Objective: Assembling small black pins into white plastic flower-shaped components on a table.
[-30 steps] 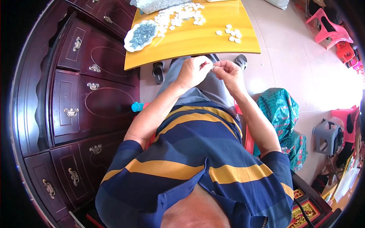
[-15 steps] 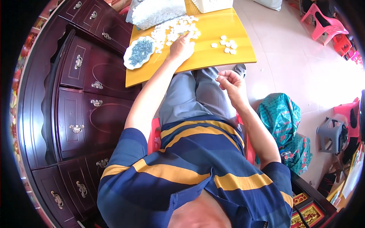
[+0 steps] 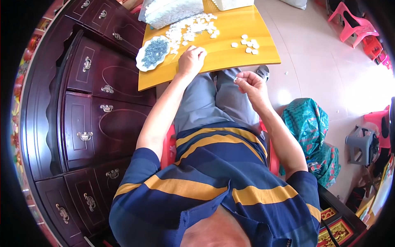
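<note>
My left hand [image 3: 191, 61] is over the near part of the yellow table, its fingers curled together. What sits at its fingertips is too small to make out. Past it lie scattered small white pieces [image 3: 193, 28]. To its left, a white scalloped dish [image 3: 139, 66] holds many tiny dark blue-grey bits [image 3: 155, 52]. Off the table's near edge, above my lap, my right hand [image 3: 253, 86] pinches a small white piece [image 3: 235, 79] between thumb and forefinger. Several round white pieces [image 3: 248, 43] form a separate group on the table's right side.
A clear bag of white pieces [image 3: 175, 11] and a white basket [image 3: 234, 4] stand at the yellow table's [image 3: 230, 26] far edge. Dark wooden drawers [image 3: 86, 103] flank my left. Green plastic bags [image 3: 306, 123], a grey stool [image 3: 358, 144] and a pink chair [image 3: 352, 26] are at right.
My left hand has drawn back toward me from the scattered white pieces, fingers now curled in. My right hand keeps its pinch in nearly the same place. The view has shifted slightly.
</note>
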Action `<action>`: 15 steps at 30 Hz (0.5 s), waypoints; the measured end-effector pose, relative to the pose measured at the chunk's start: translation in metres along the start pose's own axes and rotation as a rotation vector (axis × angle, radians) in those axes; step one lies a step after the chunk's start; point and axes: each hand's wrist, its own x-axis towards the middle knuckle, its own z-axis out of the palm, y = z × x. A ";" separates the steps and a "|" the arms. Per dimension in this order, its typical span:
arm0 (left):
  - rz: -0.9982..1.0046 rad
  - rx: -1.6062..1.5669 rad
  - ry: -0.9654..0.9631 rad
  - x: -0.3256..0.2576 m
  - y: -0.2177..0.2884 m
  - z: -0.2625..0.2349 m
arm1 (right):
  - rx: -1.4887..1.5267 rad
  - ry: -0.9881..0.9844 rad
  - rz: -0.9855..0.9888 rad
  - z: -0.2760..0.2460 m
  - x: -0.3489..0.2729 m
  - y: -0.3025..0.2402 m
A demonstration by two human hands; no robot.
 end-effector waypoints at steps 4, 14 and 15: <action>0.061 -0.030 0.079 -0.011 -0.010 -0.004 | -0.001 -0.007 0.002 0.004 -0.001 0.001; -0.561 -1.182 -0.209 -0.076 0.071 -0.024 | 0.010 -0.007 0.041 0.009 -0.004 0.000; -0.534 -1.198 -0.221 -0.080 0.077 -0.026 | 0.015 -0.024 0.028 0.009 -0.004 0.000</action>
